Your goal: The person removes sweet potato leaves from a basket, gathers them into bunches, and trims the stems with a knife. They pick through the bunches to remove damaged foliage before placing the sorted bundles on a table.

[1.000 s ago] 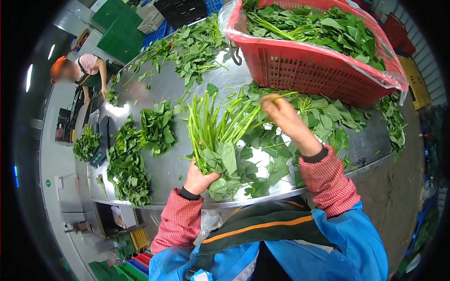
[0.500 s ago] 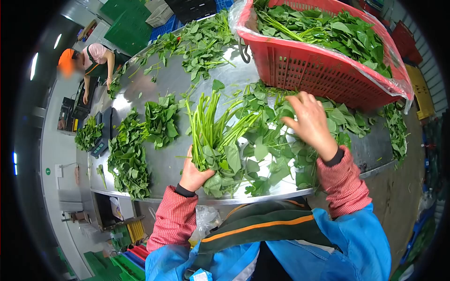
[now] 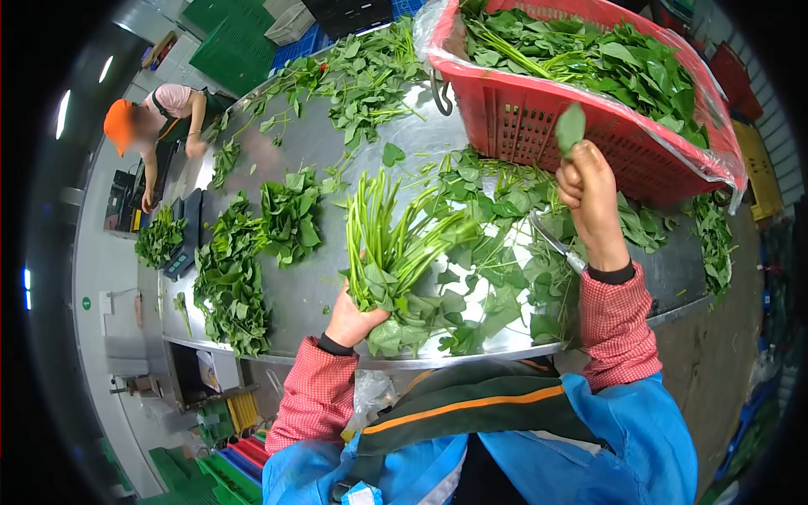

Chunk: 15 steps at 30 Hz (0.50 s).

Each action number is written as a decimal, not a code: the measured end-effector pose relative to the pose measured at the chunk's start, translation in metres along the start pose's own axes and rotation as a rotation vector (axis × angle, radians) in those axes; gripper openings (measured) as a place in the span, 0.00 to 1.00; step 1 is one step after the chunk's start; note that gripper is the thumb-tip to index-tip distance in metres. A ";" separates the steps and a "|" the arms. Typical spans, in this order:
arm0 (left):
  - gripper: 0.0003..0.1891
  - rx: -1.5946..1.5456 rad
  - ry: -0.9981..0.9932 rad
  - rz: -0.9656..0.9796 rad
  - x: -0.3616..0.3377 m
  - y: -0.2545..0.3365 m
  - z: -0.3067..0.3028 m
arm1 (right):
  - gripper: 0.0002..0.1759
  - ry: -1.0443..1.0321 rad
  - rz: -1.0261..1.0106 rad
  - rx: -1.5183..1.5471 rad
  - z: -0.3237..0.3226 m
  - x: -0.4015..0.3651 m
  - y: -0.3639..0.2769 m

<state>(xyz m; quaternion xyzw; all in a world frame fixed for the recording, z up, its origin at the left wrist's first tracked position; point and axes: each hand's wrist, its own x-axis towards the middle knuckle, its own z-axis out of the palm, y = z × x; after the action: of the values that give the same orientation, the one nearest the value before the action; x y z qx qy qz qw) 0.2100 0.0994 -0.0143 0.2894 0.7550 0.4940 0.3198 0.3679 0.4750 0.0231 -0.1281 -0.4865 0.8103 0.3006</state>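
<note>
My left hand [image 3: 352, 320] is closed around the lower part of a bunch of leafy greens [image 3: 374, 244], its pale green stems pointing up and away from me and its leaves hanging near the table edge. Raised in front of the red crate, my right hand [image 3: 592, 194] pinches a single green leaf [image 3: 571, 128] standing upright above the thumb. Below that hand a knife [image 3: 555, 239] with a curved blade lies among loose stems and leaves [image 3: 501, 278] on the metal table. The blade is partly covered by greens.
A red plastic crate [image 3: 581, 126], lined with clear film and full of greens, stands at the back right. Finished-looking bunches [image 3: 231, 286] lie on the left beside a scale [image 3: 183, 244] bearing greens. Another person in an orange cap [image 3: 119, 126] leans over the far left.
My right hand has risen off the loose greens and now pinches a leaf, uncovering the knife. My left hand keeps the bunch nearly in place. The other person's arm has shifted.
</note>
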 end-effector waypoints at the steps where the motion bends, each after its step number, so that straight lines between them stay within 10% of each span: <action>1: 0.46 -0.061 0.002 -0.010 0.000 -0.005 -0.001 | 0.11 0.019 -0.115 -0.323 0.006 -0.002 0.012; 6: 0.44 0.488 0.129 0.362 0.016 0.015 0.005 | 0.26 -0.136 -0.524 -1.266 0.082 -0.029 0.032; 15: 0.44 0.627 0.478 0.448 0.024 0.035 0.022 | 0.33 -0.182 0.306 -1.156 0.092 -0.027 0.076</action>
<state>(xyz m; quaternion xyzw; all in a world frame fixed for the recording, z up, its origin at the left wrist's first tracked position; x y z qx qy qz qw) 0.2166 0.1419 0.0067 0.4061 0.8395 0.3516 -0.0814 0.3154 0.3670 0.0002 -0.2694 -0.8478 0.4564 0.0196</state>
